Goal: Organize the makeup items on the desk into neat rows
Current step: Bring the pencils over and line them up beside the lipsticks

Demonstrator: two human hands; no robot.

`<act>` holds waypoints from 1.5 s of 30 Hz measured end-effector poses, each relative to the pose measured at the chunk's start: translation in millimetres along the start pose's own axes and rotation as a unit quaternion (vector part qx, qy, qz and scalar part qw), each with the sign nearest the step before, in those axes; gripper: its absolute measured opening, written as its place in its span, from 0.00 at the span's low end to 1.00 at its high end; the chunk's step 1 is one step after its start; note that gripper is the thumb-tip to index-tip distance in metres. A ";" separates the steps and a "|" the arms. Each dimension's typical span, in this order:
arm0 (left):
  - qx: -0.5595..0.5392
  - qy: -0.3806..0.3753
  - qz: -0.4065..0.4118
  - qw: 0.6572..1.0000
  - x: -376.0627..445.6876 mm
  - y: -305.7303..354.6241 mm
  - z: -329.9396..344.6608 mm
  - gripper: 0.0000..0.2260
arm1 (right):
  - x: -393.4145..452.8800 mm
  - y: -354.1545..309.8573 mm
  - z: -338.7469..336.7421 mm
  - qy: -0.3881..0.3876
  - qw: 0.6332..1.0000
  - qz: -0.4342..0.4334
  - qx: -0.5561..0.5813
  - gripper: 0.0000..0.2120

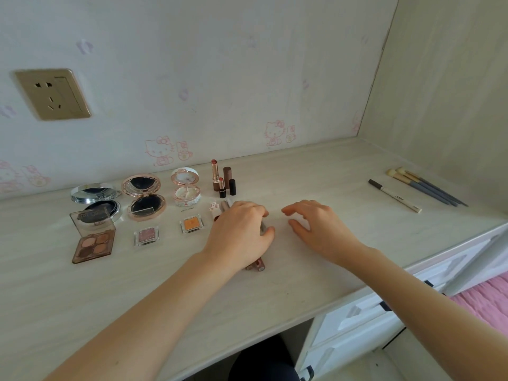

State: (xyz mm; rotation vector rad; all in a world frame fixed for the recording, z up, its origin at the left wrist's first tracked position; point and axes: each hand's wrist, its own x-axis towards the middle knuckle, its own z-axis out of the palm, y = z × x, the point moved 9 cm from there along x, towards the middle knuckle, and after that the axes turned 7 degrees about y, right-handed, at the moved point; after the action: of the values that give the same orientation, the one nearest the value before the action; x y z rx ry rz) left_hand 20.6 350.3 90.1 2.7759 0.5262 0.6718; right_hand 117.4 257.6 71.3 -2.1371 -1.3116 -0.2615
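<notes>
My left hand (pixel 239 229) lies palm down over a bundle of lip gloss tubes (pixel 258 265) at the middle of the desk (pixel 302 284), fingers curled around them. Only the tube ends show above and below the hand. My right hand (pixel 319 229) hovers just to the right, fingers spread, holding nothing. Upright lipsticks (pixel 222 178) stand behind the tubes. To the left sit three open compacts: silver (pixel 96 199), rose-gold (pixel 144 198) and white (pixel 186 187). In front of them lie a brown eyeshadow palette (pixel 93 243), a pink single shadow (pixel 146 235) and an orange one (pixel 191 224).
An eyebrow pencil (pixel 394 195) and a few makeup brushes (pixel 426 188) lie at the far right near the side wall. A wall socket (pixel 52 93) is at the upper left. White drawers (pixel 357 320) stand under the desk's right end.
</notes>
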 end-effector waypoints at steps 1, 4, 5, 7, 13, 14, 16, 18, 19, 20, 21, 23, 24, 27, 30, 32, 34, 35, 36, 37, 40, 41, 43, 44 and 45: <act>-0.006 -0.002 0.003 1.000 3.6 4.0 2.6 0.16 | -1.9 6.4 -6.7 0.004 1.000 0.006 -0.007 0.12; -0.023 -0.020 0.013 0.999 15.4 19.2 15.6 0.15 | -8.6 29.7 -26.3 0.009 0.999 0.025 -0.036 0.12; -0.029 -0.029 0.017 0.999 19.7 25.5 21.1 0.15 | -11.2 38.4 -32.6 0.008 0.998 0.034 -0.047 0.13; -0.041 -0.047 0.022 0.998 29.1 38.3 33.9 0.15 | -16.4 54.9 -46.0 0.011 0.996 0.047 -0.068 0.13; -0.083 -0.089 0.037 0.992 61.2 79.5 77.6 0.15 | -31.8 108.4 -82.3 0.019 0.988 0.083 -0.128 0.12; -0.087 -0.094 0.043 0.991 67.0 86.9 84.5 0.15 | -34.0 118.7 -87.6 0.025 0.987 0.090 -0.130 0.12; -0.096 -0.101 0.051 0.989 79.4 101.1 98.1 0.15 | -38.4 139.2 -97.9 0.036 0.984 0.107 -0.138 0.12; -0.101 -0.110 0.058 0.987 91.8 114.8 112.2 0.16 | -42.7 157.4 -106.5 0.042 0.979 0.123 -0.156 0.11; -0.103 -0.115 0.062 0.986 97.7 121.6 119.1 0.17 | -44.9 165.5 -110.2 0.045 0.977 0.132 -0.164 0.11; -0.104 -0.119 0.064 0.985 103.6 127.8 125.6 0.17 | -47.1 173.1 -113.7 0.050 0.974 0.142 -0.170 0.12; -0.104 -0.122 0.067 0.985 109.4 133.7 131.5 0.17 | -49.4 179.9 -117.1 0.057 0.971 0.153 -0.175 0.12; -0.108 -0.125 0.072 0.984 120.7 143.2 142.7 0.18 | -53.6 192.0 -122.4 0.069 0.966 0.172 -0.182 0.12; -0.113 -0.127 0.072 0.983 125.6 146.8 148.0 0.19 | -55.2 197.3 -124.1 0.072 0.963 0.179 -0.187 0.12; -0.129 -0.136 0.063 0.980 138.8 154.1 163.1 0.20 | -58.3 209.5 -127.2 0.075 0.956 0.203 -0.198 0.14; -0.141 -0.138 0.041 0.980 150.7 158.1 173.2 0.22 | -58.8 218.4 -127.3 0.075 0.951 0.223 -0.200 0.16; -0.139 -0.149 0.031 0.979 155.8 160.9 178.7 0.23 | -59.2 223.1 -125.3 0.066 0.948 0.234 -0.203 0.16; -0.137 -0.165 0.028 0.976 159.3 163.9 184.0 0.25 | -59.5 226.7 -123.4 0.057 0.946 0.240 -0.209 0.17; -0.137 -0.172 0.026 0.975 160.8 165.1 186.3 0.26 | -59.5 227.7 -122.9 0.056 0.946 0.240 -0.212 0.16; -0.137 -0.177 0.026 0.974 162.1 165.5 188.1 0.26 | -59.3 228.0 -122.6 0.056 0.946 0.239 -0.213 0.16; -0.135 -0.180 0.025 0.974 163.0 165.6 189.8 0.26 | -59.0 227.8 -122.3 0.058 0.946 0.237 -0.212 0.15; -0.131 -0.184 0.024 0.974 161.9 164.4 192.1 0.25 | -57.9 226.3 -121.9 0.063 0.949 0.229 -0.207 0.13; -0.134 -0.181 0.023 0.974 160.8 163.0 191.1 0.25 | -57.8 225.0 -121.6 0.064 0.951 0.222 -0.206 0.13; -0.144 -0.177 0.023 0.973 158.2 160.5 188.6 0.26 | -57.8 222.2 -121.6 0.069 0.953 0.213 -0.203 0.12; -0.148 -0.174 0.025 0.973 156.6 159.0 186.1 0.26 | -58.1 219.9 -121.6 0.073 0.954 0.212 -0.198 0.12; -0.153 -0.172 0.025 0.973 155.0 157.3 183.1 0.27 | -58.3 217.2 -121.4 0.077 0.955 0.210 -0.193 0.11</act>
State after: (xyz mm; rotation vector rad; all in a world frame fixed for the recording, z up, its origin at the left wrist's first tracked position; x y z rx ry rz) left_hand 282.1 242.9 40.9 2.5383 0.2575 0.2426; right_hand 293.0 72.7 55.0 -2.5979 -0.7320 -0.5278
